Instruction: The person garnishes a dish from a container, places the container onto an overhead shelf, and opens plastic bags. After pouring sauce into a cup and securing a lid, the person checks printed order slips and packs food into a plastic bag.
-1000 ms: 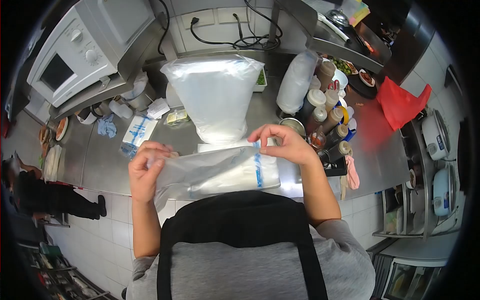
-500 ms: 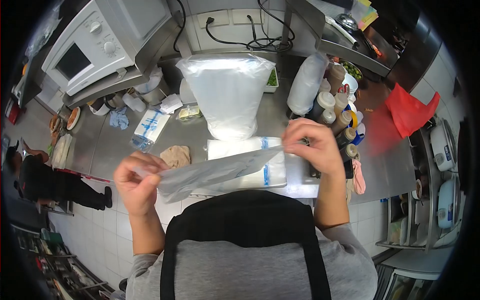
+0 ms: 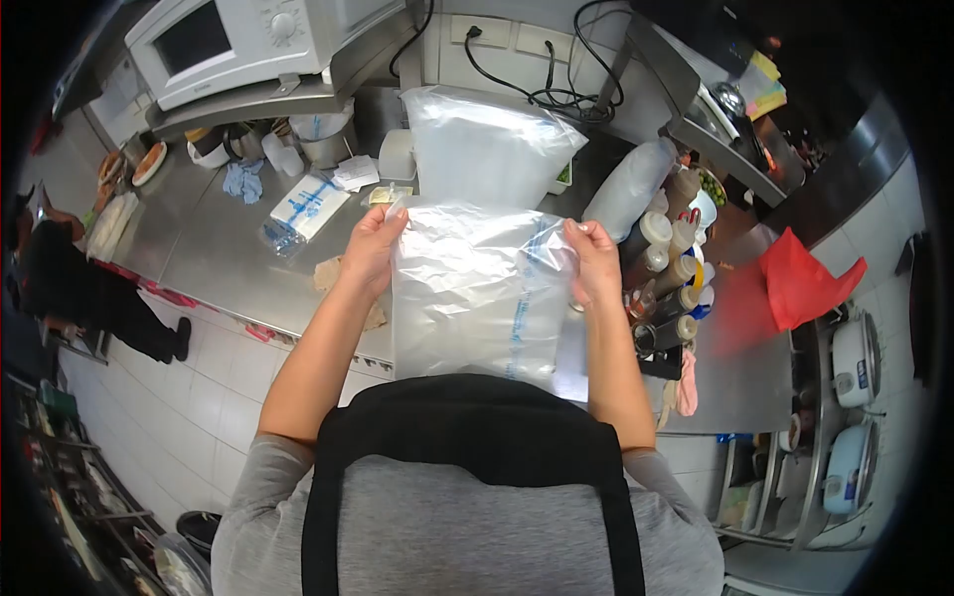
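Note:
A clear plastic bag (image 3: 467,298) is stretched flat between my two hands, over the counter's front edge. My left hand (image 3: 374,246) pinches its upper left corner, and my right hand (image 3: 594,260) grips the upper right one. Blue print shows along the bag's right side; I cannot tell whether it is on this bag or on the stack beneath. Just behind stands a tall bundle of clear plastic (image 3: 487,144), its lower part hidden by the held bag. A beige cloth (image 3: 326,273) lies beside my left forearm, partly covered by it.
Squeeze bottles (image 3: 656,233) crowd the right, near a plastic-wrapped roll (image 3: 631,189) and a red bag (image 3: 805,278). On the left lie a blue-printed packet (image 3: 308,207) and a blue cloth (image 3: 242,181). A microwave (image 3: 234,45) sits above; another person (image 3: 89,288) stands far left.
Both hands have moved forward and closer together. The bag, earlier slanted and seen nearly edge-on, is now spread flat facing me. The view has shifted slightly.

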Tool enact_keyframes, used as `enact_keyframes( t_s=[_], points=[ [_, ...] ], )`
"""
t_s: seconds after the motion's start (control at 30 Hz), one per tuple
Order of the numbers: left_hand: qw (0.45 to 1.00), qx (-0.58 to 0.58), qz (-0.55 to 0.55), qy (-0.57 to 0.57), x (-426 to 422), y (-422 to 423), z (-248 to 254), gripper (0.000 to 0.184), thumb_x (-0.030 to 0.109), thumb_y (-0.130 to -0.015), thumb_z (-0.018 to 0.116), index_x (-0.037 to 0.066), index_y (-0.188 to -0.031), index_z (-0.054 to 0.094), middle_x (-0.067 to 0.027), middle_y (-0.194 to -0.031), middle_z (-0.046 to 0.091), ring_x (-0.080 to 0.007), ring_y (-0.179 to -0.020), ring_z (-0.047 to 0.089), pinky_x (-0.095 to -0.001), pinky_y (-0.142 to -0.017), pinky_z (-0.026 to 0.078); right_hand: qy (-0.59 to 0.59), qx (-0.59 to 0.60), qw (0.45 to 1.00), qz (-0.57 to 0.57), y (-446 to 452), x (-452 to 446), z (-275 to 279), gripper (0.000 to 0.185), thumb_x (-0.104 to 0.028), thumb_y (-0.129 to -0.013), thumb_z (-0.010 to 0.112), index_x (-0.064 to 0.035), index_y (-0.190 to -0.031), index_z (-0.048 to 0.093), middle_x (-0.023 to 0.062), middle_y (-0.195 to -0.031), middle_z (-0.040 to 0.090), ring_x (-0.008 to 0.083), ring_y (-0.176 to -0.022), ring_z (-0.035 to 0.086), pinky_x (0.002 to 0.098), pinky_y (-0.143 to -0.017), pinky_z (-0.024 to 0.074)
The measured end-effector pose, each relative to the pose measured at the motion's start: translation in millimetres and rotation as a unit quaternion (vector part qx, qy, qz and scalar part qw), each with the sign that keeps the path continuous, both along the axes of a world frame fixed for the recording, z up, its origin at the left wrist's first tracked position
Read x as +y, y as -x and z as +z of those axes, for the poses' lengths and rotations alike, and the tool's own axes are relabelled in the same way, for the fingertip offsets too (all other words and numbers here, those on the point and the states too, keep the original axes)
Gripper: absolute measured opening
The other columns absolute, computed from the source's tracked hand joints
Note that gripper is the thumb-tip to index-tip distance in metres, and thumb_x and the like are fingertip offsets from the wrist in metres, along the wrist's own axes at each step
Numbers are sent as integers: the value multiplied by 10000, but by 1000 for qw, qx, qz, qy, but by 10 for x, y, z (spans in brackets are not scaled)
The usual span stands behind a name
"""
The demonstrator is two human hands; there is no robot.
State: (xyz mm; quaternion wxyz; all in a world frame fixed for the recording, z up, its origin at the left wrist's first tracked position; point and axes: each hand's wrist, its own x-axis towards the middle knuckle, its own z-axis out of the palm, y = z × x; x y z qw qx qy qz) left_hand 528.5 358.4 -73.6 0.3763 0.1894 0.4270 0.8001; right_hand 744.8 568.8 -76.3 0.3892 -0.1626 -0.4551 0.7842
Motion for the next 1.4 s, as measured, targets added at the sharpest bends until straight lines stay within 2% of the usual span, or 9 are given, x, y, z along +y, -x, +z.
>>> enact_keyframes(
  t_s=[0.43,0.53,0.63,0.77,0.83,0.93,1.03,1.23,1.4],
  points=[
    [999,39,13,17,27,-84,-476,127,85,-831,623,43,-946,589,-32,-826,631,-81,-751,577,-232,-663,456,-160,-168,970,-73,146,100,-175,83,-78,-799,671,-35,-775,603,23,-723,608,86,-657,546,213,-641,430],
    [988,95,59,108,78,-98,-848,145,140,-854,600,45,-962,586,-59,-816,642,-138,-741,601,-268,-643,462,-398,-475,772,-138,261,-95,86,119,-134,-797,667,-57,-819,578,96,-834,608,165,-744,562,305,-693,442],
    [909,283,97,291,-60,-226,-1052,194,183,-863,572,41,-995,575,-96,-815,649,-226,-738,621,-334,-660,473,-695,-259,610,-279,576,-675,301,245,-109,-749,668,-71,-973,577,144,-1092,534,273,-966,526,388,-836,416],
    [864,426,153,222,-120,-470,-1245,243,180,-863,534,19,-1045,550,-163,-855,635,-305,-801,613,-396,-717,470,-673,-147,696,202,1426,-1454,91,463,-91,-742,635,-126,-1191,531,150,-1327,394,348,-1227,363,431,-991,337],
    [735,608,271,132,44,-496,-1873,256,168,-860,524,15,-1066,538,-176,-879,631,-305,-828,609,-405,-735,467,-778,-167,576,188,1803,-1726,-374,461,-112,-758,610,-144,-1210,526,158,-1319,414,349,-1224,381,425,-984,360],
    [825,532,131,138,-36,-547,-1950,235,127,-856,509,-7,-1045,546,-186,-902,626,-306,-863,601,-405,-747,465,-818,-184,494,231,2183,-1699,-1204,469,-82,-714,647,-157,-1169,566,155,-1300,428,354,-1190,410,411,-946,398],
    [901,408,2,150,-167,-515,-1687,278,39,-789,573,-2,-1064,561,-181,-1083,585,-265,-1003,556,-376,-847,431,-681,-353,528,364,2530,-1609,-1177,418,-134,-705,666,-136,-1114,584,166,-1206,476,351,-1110,466,392,-891,430],
    [926,329,11,185,-161,-392,-1015,210,189,-823,613,29,-959,597,-103,-758,631,-186,-680,584,-339,-622,454,-698,-235,670,96,2194,-1311,-268,456,-226,-732,707,-123,-1135,519,110,-919,593,286,-866,587,326,-799,457],
    [929,328,117,128,-135,-145,-560,133,188,-842,612,60,-865,585,9,-609,530,-75,-553,446,-265,-516,372,-416,-310,765,382,1085,-523,403,377,-160,-761,707,-14,-1062,534,24,-926,593,112,-858,560,250,-759,445]
  ],
)
